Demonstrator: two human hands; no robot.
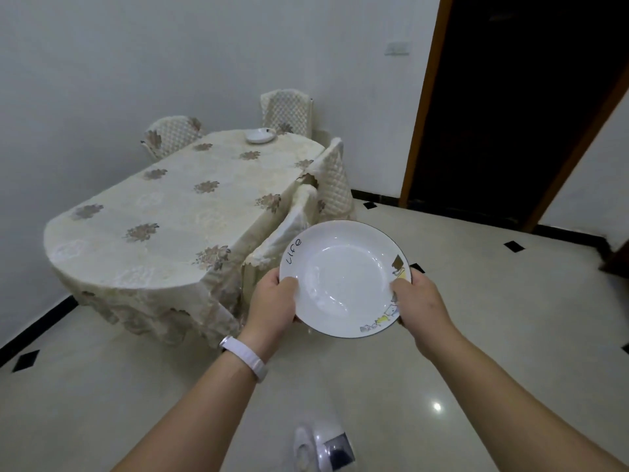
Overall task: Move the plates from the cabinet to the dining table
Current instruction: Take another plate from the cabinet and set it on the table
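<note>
Plate [343, 277]: we hold it over the floor [510, 284], near the table [170, 212].
Hands: our left hand [272, 304] and right hand [422, 301] grip its rim.
Blocking: a chair [292, 226] before the table.
Table's far end: second plate [260, 135].

Held plate [343, 277]: glazed ceramic, white, glossy, smooth, light glare in the well; printed lettering and cartoon decal on the rim, thin dark edge line. Far plate [260, 135]: same glossy white ceramic look. Tablecloth [170, 212]: cream woven cloth, mostly matt, faint sheen in the pattern, raised brown floral motifs, scalloped cut-work hem. Chair covers [287, 110]: quilted cream cloth, diamond stitch, soft, matt. Floor [510, 301]: polished cream tile, very glossy, reflects a lamp, black diamond insets. Wall [102, 63]: painted, matt, smooth. Door frame [422, 114]: brown wood, satin. Wristband [243, 357]: white, smooth, looks plastic or silicone
</note>
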